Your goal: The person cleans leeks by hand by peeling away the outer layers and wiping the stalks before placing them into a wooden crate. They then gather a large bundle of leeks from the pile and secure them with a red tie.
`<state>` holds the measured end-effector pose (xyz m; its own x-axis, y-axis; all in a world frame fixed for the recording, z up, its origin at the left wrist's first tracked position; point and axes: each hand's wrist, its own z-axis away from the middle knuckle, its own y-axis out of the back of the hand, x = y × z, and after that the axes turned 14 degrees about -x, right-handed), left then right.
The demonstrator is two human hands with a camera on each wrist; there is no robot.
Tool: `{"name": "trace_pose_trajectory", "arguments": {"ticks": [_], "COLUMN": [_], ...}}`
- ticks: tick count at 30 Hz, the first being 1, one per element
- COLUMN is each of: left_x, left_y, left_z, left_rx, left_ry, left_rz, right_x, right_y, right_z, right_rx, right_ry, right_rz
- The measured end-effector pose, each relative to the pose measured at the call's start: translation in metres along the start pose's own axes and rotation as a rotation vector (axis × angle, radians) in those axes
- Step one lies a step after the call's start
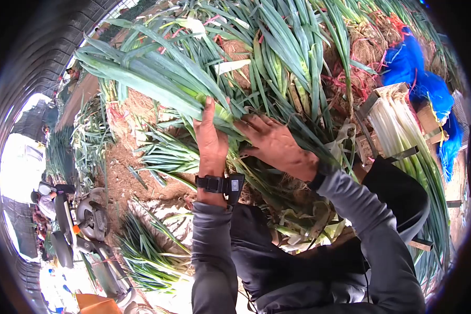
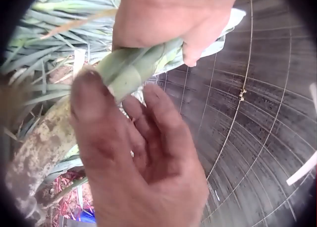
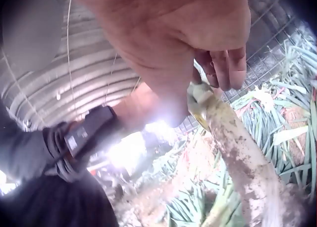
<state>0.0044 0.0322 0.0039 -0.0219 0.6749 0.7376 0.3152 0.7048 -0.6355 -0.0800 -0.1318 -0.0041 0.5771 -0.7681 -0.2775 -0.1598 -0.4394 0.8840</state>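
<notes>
A leek (image 1: 162, 78) with broad green leaves stretches leftward from my hands in the head view. My left hand (image 1: 212, 138) grips it where the leaves join the shank, thumb raised along its side. Close beside, my right hand (image 1: 275, 144) is on the lower part, its back facing up. In the left wrist view, the right thumb (image 2: 91, 96) lies against the leek, with curved fingers just below it. The dirt-smeared pale shank (image 3: 247, 162) runs down past my right hand in the right wrist view.
Piles of leeks (image 1: 293, 47) with fibrous roots lie ahead. Trimmed white leeks (image 1: 397, 120) sit in a wooden rack on the right, near blue netting (image 1: 429, 83). Another leek bundle (image 1: 146, 251) lies at lower left, near a motorbike (image 1: 89, 230).
</notes>
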Motion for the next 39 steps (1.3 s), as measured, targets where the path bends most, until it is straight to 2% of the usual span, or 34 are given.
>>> {"name": "trace_pose_trajectory", "arguments": {"ticks": [1, 4, 6, 8, 9, 12, 13, 16, 17, 18, 21, 22, 24, 25, 26, 27, 28, 30, 33, 35, 36, 38, 39], "left_x": [0.001, 0.000, 0.004, 0.006, 0.007, 0.001, 0.004, -0.006, -0.004, -0.004, 0.000, -0.006, -0.003, -0.009, -0.005, -0.005, -0.002, -0.002, -0.003, -0.010, -0.012, -0.013, -0.011], "left_y": [0.002, -0.003, -0.005, -0.005, -0.008, 0.001, -0.014, -0.012, -0.011, -0.011, -0.019, -0.014, 0.006, 0.021, 0.026, 0.028, 0.021, 0.009, 0.004, 0.010, 0.019, 0.026, 0.021], "left_z": [0.000, 0.000, -0.002, 0.002, 0.001, -0.006, -0.005, -0.004, -0.003, -0.003, 0.003, 0.003, -0.007, -0.013, -0.013, -0.010, -0.009, -0.009, -0.012, -0.015, -0.016, -0.019, -0.019], "left_rx": [-0.059, -0.107, -0.091, -0.061, -0.002, -0.004, 0.002, -0.160, -0.096, -0.050, -0.144, -0.074, -0.032, -0.028, -0.031, -0.066, -0.106, -0.048, 0.120, 0.199, 0.088, 0.044, 0.073], "left_ry": [0.026, -0.014, -0.035, -0.050, -0.071, -0.086, -0.034, 0.035, 0.023, 0.037, 0.124, 0.106, 0.134, 0.023, 0.053, 0.048, 0.041, 0.006, 0.027, 0.083, 0.074, 0.025, -0.003], "left_rz": [0.009, 0.004, 0.032, 0.148, 0.169, 0.294, 0.211, 0.161, 0.140, 0.191, 0.202, 0.199, 0.159, 0.179, 0.189, 0.149, 0.108, 0.088, 0.047, 0.069, 0.066, 0.027, 0.091], "right_x": [-0.001, 0.010, 0.019, 0.026, 0.026, 0.037, 0.037, 0.041, 0.039, 0.035, 0.023, 0.035, 0.022, 0.021, 0.023, 0.034, 0.041, 0.051, 0.053, 0.062, 0.064, 0.051, 0.049], "right_y": [-0.001, -0.023, -0.026, -0.004, 0.007, 0.030, 0.024, 0.012, 0.017, 0.014, 0.036, 0.021, 0.026, 0.013, 0.003, 0.000, -0.008, -0.006, -0.017, -0.013, -0.009, 0.007, 0.006], "right_z": [-0.005, -0.013, -0.015, -0.018, -0.022, -0.036, -0.039, -0.038, -0.031, -0.027, -0.004, 0.010, 0.052, 0.074, 0.089, 0.102, 0.111, 0.123, 0.131, 0.117, 0.106, 0.076, 0.067], "right_rx": [-0.019, 0.116, 0.123, 0.102, 0.143, -0.006, 0.056, -0.028, -0.159, -0.001, 0.021, -0.027, -0.081, 0.031, 0.154, 0.173, 0.282, 0.098, 0.048, 0.159, 0.223, 0.280, 0.218], "right_ry": [-0.025, -0.089, -0.151, -0.211, -0.207, -0.326, -0.238, -0.106, -0.300, -0.225, -0.181, -0.208, -0.196, -0.250, -0.308, -0.404, -0.464, -0.482, -0.557, -0.516, -0.495, -0.445, -0.388], "right_rz": [-0.055, 0.032, -0.292, -0.589, -0.638, -1.032, -1.288, -0.923, -1.112, -1.455, -1.580, -1.600, -1.527, -1.661, -1.794, -1.876, -1.906, -1.637, -1.482, -1.604, -1.659, -1.755, -1.798]}}
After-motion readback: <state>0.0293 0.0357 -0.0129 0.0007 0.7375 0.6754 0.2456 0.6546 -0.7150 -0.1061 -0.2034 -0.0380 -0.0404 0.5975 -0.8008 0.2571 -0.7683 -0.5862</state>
